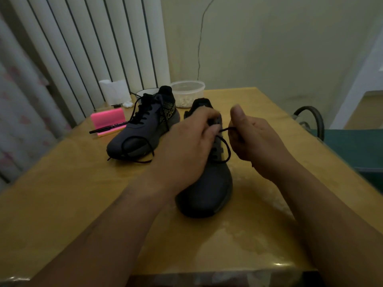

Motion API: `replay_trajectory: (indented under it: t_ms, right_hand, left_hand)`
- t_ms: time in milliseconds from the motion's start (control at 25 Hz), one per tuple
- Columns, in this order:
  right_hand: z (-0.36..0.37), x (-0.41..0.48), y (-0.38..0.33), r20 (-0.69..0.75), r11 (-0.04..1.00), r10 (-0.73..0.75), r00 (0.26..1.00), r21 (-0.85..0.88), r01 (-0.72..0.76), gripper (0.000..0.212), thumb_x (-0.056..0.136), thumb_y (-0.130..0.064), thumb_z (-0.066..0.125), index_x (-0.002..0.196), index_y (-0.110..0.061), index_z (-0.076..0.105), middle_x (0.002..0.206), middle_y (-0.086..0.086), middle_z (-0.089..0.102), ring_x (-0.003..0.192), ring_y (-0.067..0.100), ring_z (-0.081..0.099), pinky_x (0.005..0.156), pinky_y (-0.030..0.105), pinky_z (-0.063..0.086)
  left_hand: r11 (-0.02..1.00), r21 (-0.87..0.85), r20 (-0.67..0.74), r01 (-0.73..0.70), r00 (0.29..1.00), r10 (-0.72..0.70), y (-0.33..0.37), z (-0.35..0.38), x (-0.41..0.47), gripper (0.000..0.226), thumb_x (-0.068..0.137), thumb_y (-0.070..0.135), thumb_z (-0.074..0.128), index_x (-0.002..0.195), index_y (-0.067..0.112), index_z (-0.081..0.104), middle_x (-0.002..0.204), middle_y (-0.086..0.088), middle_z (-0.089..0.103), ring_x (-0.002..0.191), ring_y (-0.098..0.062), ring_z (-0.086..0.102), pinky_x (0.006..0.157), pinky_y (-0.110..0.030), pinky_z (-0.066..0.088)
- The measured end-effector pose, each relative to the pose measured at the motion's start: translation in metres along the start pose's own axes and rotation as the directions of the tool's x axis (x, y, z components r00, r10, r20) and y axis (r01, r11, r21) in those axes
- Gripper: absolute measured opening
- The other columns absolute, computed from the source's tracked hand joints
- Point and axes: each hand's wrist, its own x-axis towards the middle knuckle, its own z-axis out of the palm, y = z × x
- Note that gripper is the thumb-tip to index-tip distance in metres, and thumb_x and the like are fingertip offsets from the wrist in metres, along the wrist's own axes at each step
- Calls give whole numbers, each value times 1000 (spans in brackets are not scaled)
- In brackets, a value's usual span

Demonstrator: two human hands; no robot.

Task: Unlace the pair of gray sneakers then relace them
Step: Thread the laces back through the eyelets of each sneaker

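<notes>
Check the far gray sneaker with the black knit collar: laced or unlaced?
Laced but untied: a black lace crisscrosses up the far gray sneaker, loose ends trailing over its toe.

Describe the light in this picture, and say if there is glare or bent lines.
Head view: dim, warm light, so the near gray sneaker shows little detail; head view: small glare spots on the front edge of the glossy table; head view: the wide lens makes the radiator ribs lean and fan outward.
</notes>
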Motion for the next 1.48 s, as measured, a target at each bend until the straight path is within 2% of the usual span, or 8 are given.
replay_trajectory:
  t_ms: [120,280,440,600,760,1080,1360,1480]
  right_hand:
    - [-17,7,-1,-116,935,76,990,354,-31,45,106,-45,51,73,-15,44,58,2,25,47,15,19,49,33,12]
    - [-25,11,-1,-186,792,117,976,610,22,36,107,-41,51,80,-17,48,59,-2,28,48,9,22,47,25,16]
    - [-16,8,2,-208,920,47,977,389,39,22,102,-28,64,98,-9,54,60,1,46,52,11,38,49,25,32]
    - [-11,5,2,-165,945,-34,986,316,85,27,95,-27,72,97,-8,53,69,15,51,51,15,39,48,29,31]
    - [-9,6,1,-154,934,90,984,357,-29,29,106,-34,56,102,-5,58,78,8,64,58,18,52,53,30,42]
    - [-14,49,-5,104,886,21,994,-463,30,27,104,-35,60,130,-28,66,123,-12,62,99,2,61,74,20,45]
    - [-31,56,12,253,929,2,968,-359,92,23,98,-35,70,116,-21,65,126,-4,57,92,12,67,77,23,56]
    - [-39,54,30,300,1000,-18,954,-10,22,23,98,-22,69,108,-6,57,135,6,62,112,25,67,95,39,58]
  left_hand:
    - [999,30,-26,21,999,-20,-8,-5,-2,9,106,35,58,102,30,64,79,10,64,73,-7,61,65,-40,53]
    - [994,104,64,18,998,-25,5,5,-5,17,104,44,57,116,34,63,86,14,62,75,-3,57,63,-29,46]
    - [1000,3,117,30,993,-31,30,27,3,45,104,45,58,145,31,45,121,18,59,101,3,57,83,-18,46]
    - [988,-146,60,50,997,-42,28,32,8,7,109,29,53,111,23,56,96,10,68,81,-6,62,68,-27,49]
    - [956,-235,-61,176,979,-195,-2,10,6,24,111,32,47,98,26,66,78,4,63,64,-4,54,60,-26,43]
    - [981,-130,-105,142,982,-156,-28,17,-3,16,107,17,56,112,26,68,88,15,67,87,3,65,69,-6,43]
    - [975,-152,-83,160,981,-174,-37,21,2,8,103,31,65,100,30,72,87,16,71,86,2,68,71,-21,54]
    - [971,-154,-107,182,974,-200,-38,23,5,11,106,31,60,96,33,65,81,15,68,81,-1,67,69,-23,50]
